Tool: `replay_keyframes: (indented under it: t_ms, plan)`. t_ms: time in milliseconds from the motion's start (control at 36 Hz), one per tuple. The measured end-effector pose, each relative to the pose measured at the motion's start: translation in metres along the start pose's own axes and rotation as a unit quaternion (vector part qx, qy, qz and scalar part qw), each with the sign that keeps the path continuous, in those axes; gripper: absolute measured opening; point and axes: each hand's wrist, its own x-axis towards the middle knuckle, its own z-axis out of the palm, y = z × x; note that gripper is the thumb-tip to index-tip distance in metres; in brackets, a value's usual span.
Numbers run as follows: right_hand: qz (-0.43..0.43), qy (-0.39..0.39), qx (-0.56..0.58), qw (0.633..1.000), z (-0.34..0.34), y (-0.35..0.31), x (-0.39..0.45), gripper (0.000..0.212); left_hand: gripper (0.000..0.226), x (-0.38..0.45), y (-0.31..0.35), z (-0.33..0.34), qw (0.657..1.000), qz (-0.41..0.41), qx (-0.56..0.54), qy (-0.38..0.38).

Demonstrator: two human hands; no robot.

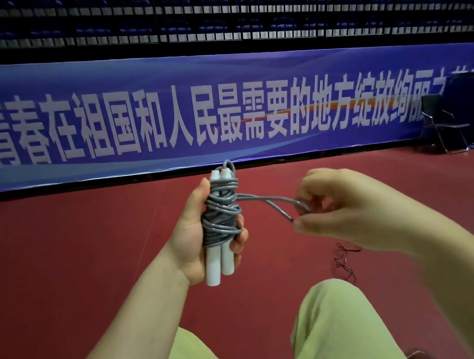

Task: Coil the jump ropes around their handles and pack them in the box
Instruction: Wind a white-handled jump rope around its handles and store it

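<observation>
Head view: a person sits over a red floor (86, 235), knees in pale green trousers near the bottom edge.
Jump rope (222, 217): grey cord, glossy and probably slick, light and springy; most of it is wound around two white handles (219, 260) held side by side and upright.
Left hand (194, 230): fingers curled round the handles and coil, thumb pressing the wraps.
Right hand (338, 205): just right of the bundle, pinching the last short loop of cord (275, 207).
Hold: best kept on the wrapped middle, since the coils will likely spring loose if released.
Box: not visible.
Far right: a folding chair (445, 121) near the blue banner (161, 114).
</observation>
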Motion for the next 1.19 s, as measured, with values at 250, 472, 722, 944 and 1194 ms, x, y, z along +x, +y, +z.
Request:
replay_keyframes:
  t_ms: [250, 472, 722, 944, 1194]
  plan:
    - [-0.189, 0.013, 0.207, 0.96, 0.026, 0.0, 0.008, 0.02, 0.072, 0.011, -0.017, 0.02, 0.998, -0.004, 0.054, 0.023]
    - [-0.13, 0.092, 0.625, 0.765, 0.058, 0.001, 0.017, 0.02, 0.082, 0.019, -0.02, 0.043, 0.978, 0.079, 0.172, 0.089]
    - [-0.065, 0.12, 0.789, 0.599, 0.05, 0.01, 0.015, 0.017, 0.057, 0.016, -0.021, 0.051, 0.974, 0.076, 0.205, 0.051]
    - [-0.035, 0.12, 0.766, 0.631, 0.049, -0.004, 0.01, 0.038, 0.061, 0.006, -0.014, 0.057, 0.985, 0.103, 0.134, 0.03]
    - [-0.019, 0.147, 0.75, 0.645, 0.057, 0.001, 0.019, 0.02, 0.06, 0.001, -0.009, 0.052, 0.986, 0.088, 0.142, -0.025]
